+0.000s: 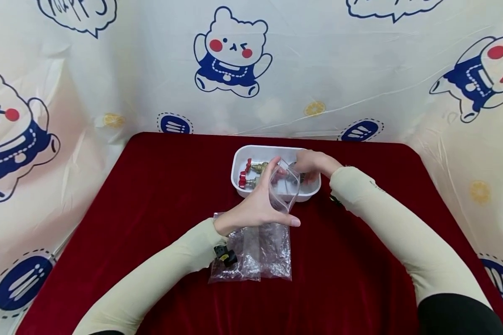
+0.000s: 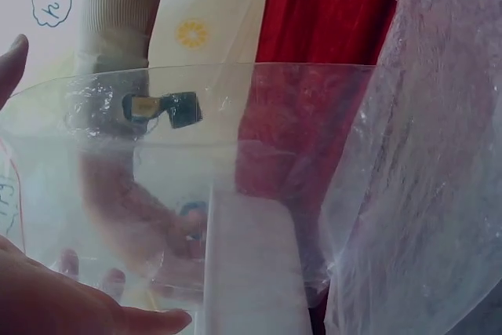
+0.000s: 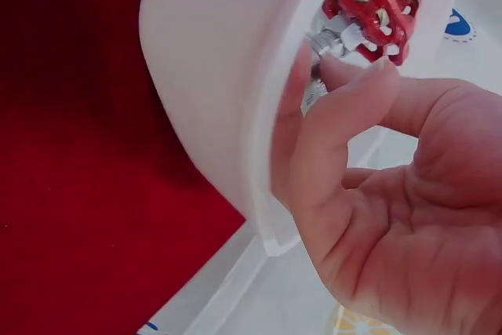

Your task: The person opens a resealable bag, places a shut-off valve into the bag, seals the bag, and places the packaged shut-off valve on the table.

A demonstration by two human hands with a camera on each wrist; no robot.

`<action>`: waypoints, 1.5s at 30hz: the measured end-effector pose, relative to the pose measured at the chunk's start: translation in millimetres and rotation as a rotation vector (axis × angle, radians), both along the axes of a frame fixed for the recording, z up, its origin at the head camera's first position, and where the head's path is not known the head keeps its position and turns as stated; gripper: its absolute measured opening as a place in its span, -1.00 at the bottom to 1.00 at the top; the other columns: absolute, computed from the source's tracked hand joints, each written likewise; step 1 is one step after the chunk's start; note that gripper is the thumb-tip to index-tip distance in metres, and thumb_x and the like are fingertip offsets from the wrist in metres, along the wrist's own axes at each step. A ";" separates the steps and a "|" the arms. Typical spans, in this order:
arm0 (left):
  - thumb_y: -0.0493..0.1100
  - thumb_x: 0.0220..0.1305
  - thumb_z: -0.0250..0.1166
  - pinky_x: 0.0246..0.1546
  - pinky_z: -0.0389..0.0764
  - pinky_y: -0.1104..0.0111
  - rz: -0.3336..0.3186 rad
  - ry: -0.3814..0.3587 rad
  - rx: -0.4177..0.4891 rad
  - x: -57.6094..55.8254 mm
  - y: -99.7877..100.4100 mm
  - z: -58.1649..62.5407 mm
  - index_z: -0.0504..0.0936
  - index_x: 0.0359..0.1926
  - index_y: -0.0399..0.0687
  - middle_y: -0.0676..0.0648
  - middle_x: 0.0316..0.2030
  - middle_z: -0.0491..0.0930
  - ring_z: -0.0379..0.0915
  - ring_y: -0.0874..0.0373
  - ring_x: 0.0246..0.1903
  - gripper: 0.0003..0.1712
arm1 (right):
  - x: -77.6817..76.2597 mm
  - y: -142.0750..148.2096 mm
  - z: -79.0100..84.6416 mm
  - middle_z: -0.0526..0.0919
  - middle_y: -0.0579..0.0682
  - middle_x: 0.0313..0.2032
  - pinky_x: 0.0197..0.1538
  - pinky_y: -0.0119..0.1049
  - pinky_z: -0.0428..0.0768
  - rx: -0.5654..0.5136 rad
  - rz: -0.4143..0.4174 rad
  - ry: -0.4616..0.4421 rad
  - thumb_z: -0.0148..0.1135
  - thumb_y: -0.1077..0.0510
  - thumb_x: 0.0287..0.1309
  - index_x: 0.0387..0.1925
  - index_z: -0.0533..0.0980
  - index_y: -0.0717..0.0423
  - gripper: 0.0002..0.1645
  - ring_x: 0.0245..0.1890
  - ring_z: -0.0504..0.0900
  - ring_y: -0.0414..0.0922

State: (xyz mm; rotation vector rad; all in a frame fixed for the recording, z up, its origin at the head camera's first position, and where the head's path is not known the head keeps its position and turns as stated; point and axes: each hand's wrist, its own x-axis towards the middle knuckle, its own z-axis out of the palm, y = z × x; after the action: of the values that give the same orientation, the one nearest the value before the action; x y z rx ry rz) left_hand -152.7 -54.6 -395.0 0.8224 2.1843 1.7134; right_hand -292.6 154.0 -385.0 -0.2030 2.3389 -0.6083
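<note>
My left hand (image 1: 257,202) holds a clear plastic bag (image 1: 292,193) at its mouth, with thumb and fingers spread wide and the film stretched between them. Through the film in the left wrist view, several fingertips (image 2: 114,280) show behind it. Over the right end of a white tray (image 1: 251,148), my right hand (image 1: 316,163) reaches inside. In the right wrist view its thumb and fingers close around the silver body of a valve with a red handwheel (image 3: 380,17). Two more valves with red handwheels, one brass-coloured (image 1: 258,167), lie at the tray's left end.
Flat clear plastic bags (image 1: 274,256) lie on the dark red tablecloth (image 1: 172,186), in front of the tray and partly beneath my left wrist. A white curtain (image 1: 310,60) printed with cartoon bears hangs behind the table and along both sides.
</note>
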 end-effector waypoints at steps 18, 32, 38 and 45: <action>-0.17 -0.13 0.73 0.46 0.21 0.01 0.055 0.017 0.034 -1.4 10.7 3.1 -0.12 0.59 0.08 -0.04 0.43 0.16 0.08 0.06 0.48 0.45 | 3.9 6.8 2.9 0.66 0.16 -0.45 -0.56 -0.36 0.60 -0.021 -0.035 0.046 0.19 0.23 0.34 -0.08 0.42 0.32 -0.76 -0.64 0.62 -0.16; -0.15 -0.11 0.72 0.47 0.14 -0.18 0.057 0.028 0.044 2.3 10.4 0.1 -0.11 0.59 0.15 -0.12 0.45 0.16 0.02 0.09 0.50 0.44 | 5.4 9.6 -2.5 0.41 0.07 -0.43 -0.58 -0.38 0.53 0.019 0.032 0.201 0.24 0.27 0.23 0.18 0.46 0.35 -0.51 -0.62 0.43 -0.17; -0.14 -0.09 0.71 0.47 0.15 -0.14 0.041 0.033 0.050 2.7 8.3 -1.2 -0.12 0.59 0.16 -0.11 0.44 0.18 -0.02 0.12 0.52 0.43 | 3.2 9.6 1.1 0.53 0.10 -0.34 -0.48 -0.32 0.57 0.090 0.111 0.183 0.25 0.28 0.23 0.07 0.63 0.31 -0.62 -0.48 0.47 -0.11; -0.14 -0.09 0.70 0.46 0.13 -0.21 0.046 0.041 0.063 2.9 6.5 -2.1 -0.12 0.59 0.20 -0.09 0.44 0.18 -0.12 0.16 0.55 0.42 | 2.9 10.7 6.3 0.60 0.16 -0.17 -0.44 -0.30 0.55 0.091 0.163 0.183 0.30 0.30 0.17 0.04 0.65 0.31 -0.62 -0.41 0.49 -0.08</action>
State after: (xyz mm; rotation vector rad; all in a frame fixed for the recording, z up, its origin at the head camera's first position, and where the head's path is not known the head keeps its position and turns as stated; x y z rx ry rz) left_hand -149.8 -48.1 -397.1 0.8365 2.2020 1.8111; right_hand -289.8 164.7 -378.7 -0.4192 2.4885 -0.4177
